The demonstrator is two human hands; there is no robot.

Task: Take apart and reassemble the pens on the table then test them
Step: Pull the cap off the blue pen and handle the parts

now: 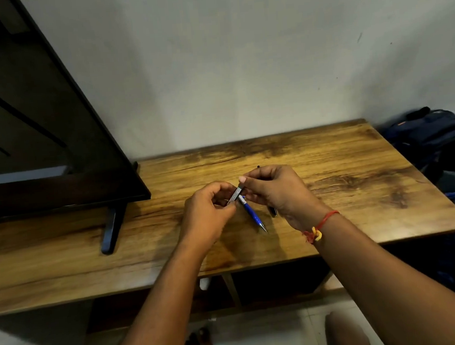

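Observation:
Over the middle of the wooden table (329,164), both my hands hold a grey pen piece (235,195). My left hand (210,209) pinches its lower end and my right hand (274,190) pinches its upper end. A blue pen (254,216) with a metal tip lies on the table just below my hands, tip toward me. Partly hidden under my right hand lies a black pen; its far end (258,167) and near end (273,211) show past the hand.
A flat dark screen (40,127) on a black foot (111,230) stands on the left part of the table. A dark blue backpack (433,134) sits off the right edge. The wall rises close behind the table. My feet show on the floor below.

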